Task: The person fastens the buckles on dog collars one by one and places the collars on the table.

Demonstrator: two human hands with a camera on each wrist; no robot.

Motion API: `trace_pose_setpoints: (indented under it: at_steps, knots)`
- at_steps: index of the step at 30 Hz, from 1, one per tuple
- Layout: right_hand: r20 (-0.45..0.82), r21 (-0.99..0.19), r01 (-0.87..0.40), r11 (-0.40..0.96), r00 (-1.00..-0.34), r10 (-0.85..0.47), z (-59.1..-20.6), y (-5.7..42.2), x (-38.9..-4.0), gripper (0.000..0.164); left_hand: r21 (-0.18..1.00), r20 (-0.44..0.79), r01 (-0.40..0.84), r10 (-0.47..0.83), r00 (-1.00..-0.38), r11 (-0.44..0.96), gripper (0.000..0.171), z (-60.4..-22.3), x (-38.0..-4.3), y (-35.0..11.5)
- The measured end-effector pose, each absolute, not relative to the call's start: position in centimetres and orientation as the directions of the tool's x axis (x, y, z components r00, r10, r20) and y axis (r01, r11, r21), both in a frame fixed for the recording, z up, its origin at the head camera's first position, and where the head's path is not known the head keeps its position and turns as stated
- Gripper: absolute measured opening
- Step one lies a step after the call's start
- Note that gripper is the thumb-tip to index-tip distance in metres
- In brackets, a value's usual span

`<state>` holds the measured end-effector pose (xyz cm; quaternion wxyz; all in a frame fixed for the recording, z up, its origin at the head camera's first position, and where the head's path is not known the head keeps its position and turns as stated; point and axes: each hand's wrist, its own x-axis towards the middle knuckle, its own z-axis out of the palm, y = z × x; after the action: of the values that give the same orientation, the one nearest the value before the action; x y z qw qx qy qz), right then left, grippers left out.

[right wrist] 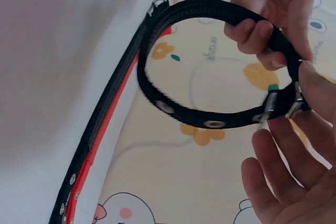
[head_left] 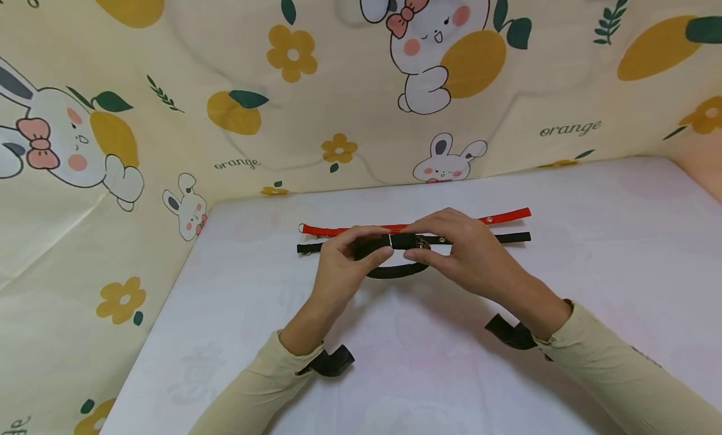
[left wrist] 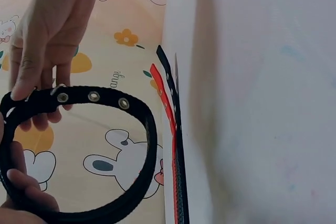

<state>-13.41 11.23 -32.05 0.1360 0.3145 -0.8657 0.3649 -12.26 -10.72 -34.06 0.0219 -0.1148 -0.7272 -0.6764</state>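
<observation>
A black collar (head_left: 398,272) with metal eyelets is fastened into a loop and held up above the table. My left hand (head_left: 345,262) grips the band, its thumb in front and its fingers behind. Opposite it, my right hand (head_left: 476,253) pinches the collar by its metal buckle (right wrist: 295,103), with the remaining fingers spread loosely in the right wrist view. Eyelets (left wrist: 93,96) run along the band beside the buckle in the left wrist view. Beyond the hands lie a red collar (head_left: 510,216) and a second black collar (head_left: 513,237), both stretched straight and partly hidden by the hands.
A white-covered table (head_left: 237,335) spreads beneath the hands. At its back and left stands a cream cloth backdrop (head_left: 316,109) printed with rabbits, oranges and flowers. Black straps (head_left: 510,331) hang at both sleeve cuffs.
</observation>
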Motion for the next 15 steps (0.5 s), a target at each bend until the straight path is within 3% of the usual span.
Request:
trace_pose_setpoints:
  at_steps: [4,15]
  knots:
    - [0.430,-0.553,-0.614,0.563,-0.789,-0.439,-32.11,11.17,-13.39,0.033,0.982,0.184,0.188,0.129,-0.974,0.017,0.029,-34.06,-12.29,-10.81]
    - [0.508,-0.541,-0.634,0.552,-0.770,-0.386,-32.21,11.16,-13.46,0.026,0.978,0.192,0.180,0.115,-0.975,-0.107,0.030,-33.89,-12.47,-11.00]
